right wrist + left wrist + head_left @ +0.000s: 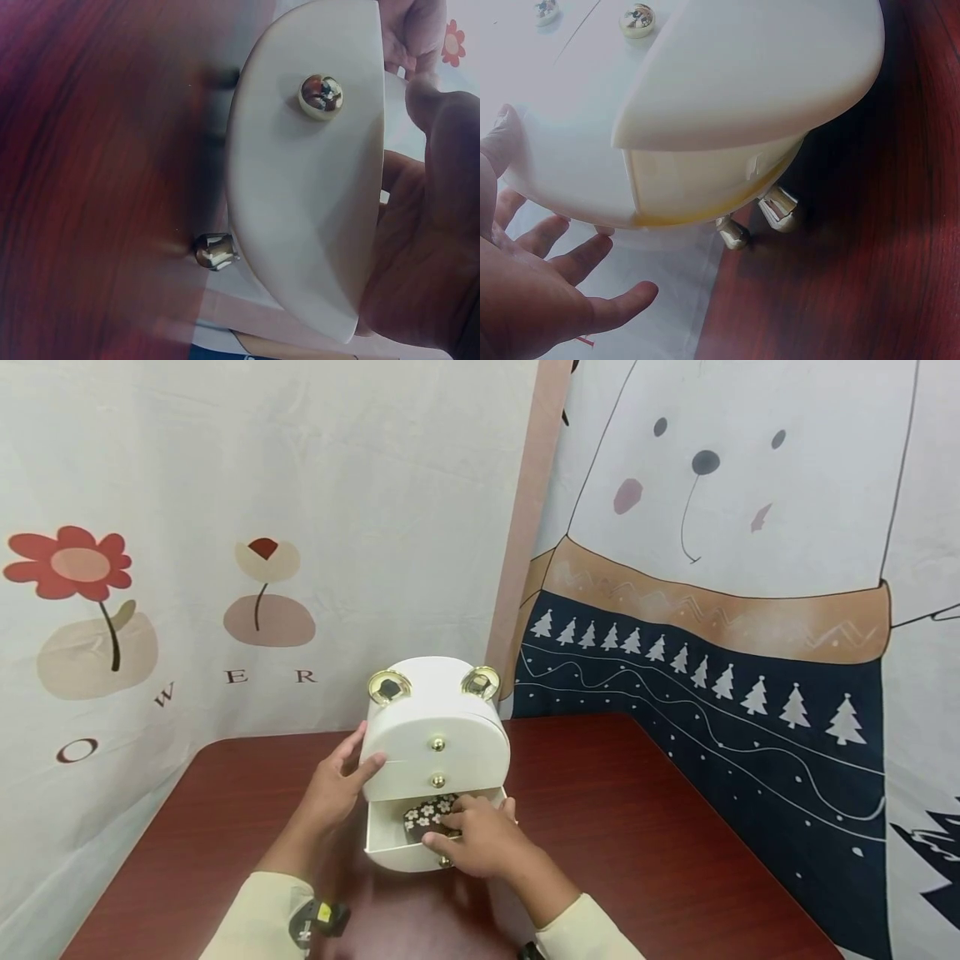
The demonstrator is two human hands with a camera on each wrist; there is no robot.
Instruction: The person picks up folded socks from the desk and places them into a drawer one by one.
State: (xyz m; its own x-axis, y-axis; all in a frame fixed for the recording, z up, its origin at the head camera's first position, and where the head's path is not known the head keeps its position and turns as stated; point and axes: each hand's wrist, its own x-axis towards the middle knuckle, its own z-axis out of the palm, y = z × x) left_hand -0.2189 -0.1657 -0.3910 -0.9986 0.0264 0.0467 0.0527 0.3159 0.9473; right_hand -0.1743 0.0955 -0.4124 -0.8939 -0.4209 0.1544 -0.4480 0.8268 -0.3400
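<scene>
A white rounded chest of drawers [435,760] with gold knobs stands on the table, its bottom drawer [386,828] pulled out. In that drawer lies a dark rounded item with white flowers [422,814]. My right hand [483,839] reaches over the drawer's front, fingers extended on the flowered item and thumb close to the front edge. The right wrist view shows the drawer front [307,172] partly covering that hand. My left hand [337,781] rests against the chest's left side, thumb at the front face; its fingers [581,259] are spread along the side in the left wrist view.
Two gold rings [389,687] sit on the chest's top, and short gold feet [780,208] hold it off the dark red wooden table [600,827]. Printed cloths [412,527] hang right behind the table and along its right side.
</scene>
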